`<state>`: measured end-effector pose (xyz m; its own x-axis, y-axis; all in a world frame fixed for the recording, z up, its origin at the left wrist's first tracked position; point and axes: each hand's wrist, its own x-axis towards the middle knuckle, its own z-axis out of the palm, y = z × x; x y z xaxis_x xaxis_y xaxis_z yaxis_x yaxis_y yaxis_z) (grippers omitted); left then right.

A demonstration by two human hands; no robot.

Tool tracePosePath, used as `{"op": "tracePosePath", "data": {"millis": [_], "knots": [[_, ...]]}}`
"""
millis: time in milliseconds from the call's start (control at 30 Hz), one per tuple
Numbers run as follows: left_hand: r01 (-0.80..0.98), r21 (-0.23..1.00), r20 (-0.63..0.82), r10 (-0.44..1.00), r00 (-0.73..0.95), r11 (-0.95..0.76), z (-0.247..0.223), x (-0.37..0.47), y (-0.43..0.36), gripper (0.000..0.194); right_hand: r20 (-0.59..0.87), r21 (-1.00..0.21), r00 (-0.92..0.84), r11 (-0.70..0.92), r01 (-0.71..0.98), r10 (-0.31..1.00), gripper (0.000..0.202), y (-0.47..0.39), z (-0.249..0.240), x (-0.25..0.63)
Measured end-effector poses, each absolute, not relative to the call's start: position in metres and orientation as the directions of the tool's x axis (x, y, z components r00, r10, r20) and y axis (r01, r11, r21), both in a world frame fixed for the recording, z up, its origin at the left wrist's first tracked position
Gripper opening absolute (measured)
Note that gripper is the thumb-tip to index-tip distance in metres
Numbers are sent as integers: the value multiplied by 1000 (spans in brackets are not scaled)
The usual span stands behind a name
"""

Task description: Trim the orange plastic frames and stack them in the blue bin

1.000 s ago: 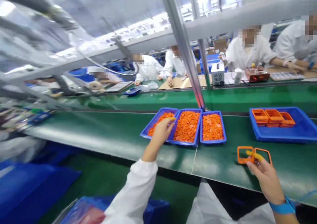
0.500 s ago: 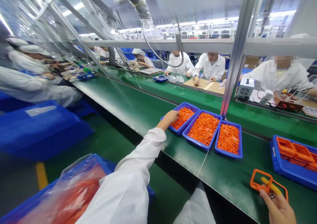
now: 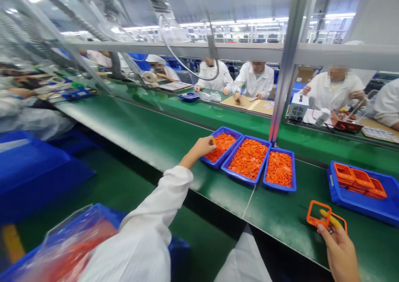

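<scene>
My left hand (image 3: 204, 146) is over the near left edge of the leftmost blue tray (image 3: 212, 164) of small orange pieces (image 3: 225, 143). Its fingers are pinched together, with a yellow covering at one fingertip; whatever they hold is too small to make out. At the lower right, my right hand (image 3: 338, 242) grips orange square frames (image 3: 318, 212) above the green bench, and one of its fingers wears a yellow cover. Two more blue trays of orange pieces, a middle one (image 3: 246, 180) and a right one (image 3: 279, 187), stand beside the first.
A wide blue tray (image 3: 358, 205) with stacked orange frames (image 3: 361, 177) lies at the right. A metal post (image 3: 284, 66) rises behind the small trays. People in white work across the bench (image 3: 124, 120). A bagged blue bin (image 3: 104, 215) stands at lower left.
The view has shifted, showing more of the right side. My left hand has lifted slightly from the orange pieces, its fingers drawn together. My right hand still holds the frames.
</scene>
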<state>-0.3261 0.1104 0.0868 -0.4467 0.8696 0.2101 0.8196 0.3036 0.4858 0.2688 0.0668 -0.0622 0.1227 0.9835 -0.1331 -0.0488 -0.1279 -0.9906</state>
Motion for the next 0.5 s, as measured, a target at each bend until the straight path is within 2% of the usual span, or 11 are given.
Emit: {"op": "tracePosePath", "data": {"millis": [133, 233, 267, 333, 400, 500], "knots": [[796, 586, 219, 916, -336, 152, 95, -278, 85, 24, -79, -994, 84, -72, -81, 993, 55, 61, -49, 257], [731, 682, 168, 979, -117, -30, 83, -215, 71, 27, -74, -986, 93, -59, -157, 993, 54, 59, -34, 241], [614, 783, 140, 990, -28, -94, 75, -187, 67, 29, -76, -981, 99, -57, -183, 992, 54, 58, -30, 236], [389, 915, 68, 991, 112, -107, 54, -123, 57, 32, -71, -970, 134, -37, -241, 988, 52, 56, -27, 223], [203, 978, 25, 987, 156, -57, 31, -55, 51, 32, -74, -955, 186, -15, -298, 980, 52, 51, -27, 211], [-12, 1000, 0, 993, 121, 1, 1, 25, 52, 34, -80, -940, 242, 8, -341, 967, 53, 44, -32, 197]]}}
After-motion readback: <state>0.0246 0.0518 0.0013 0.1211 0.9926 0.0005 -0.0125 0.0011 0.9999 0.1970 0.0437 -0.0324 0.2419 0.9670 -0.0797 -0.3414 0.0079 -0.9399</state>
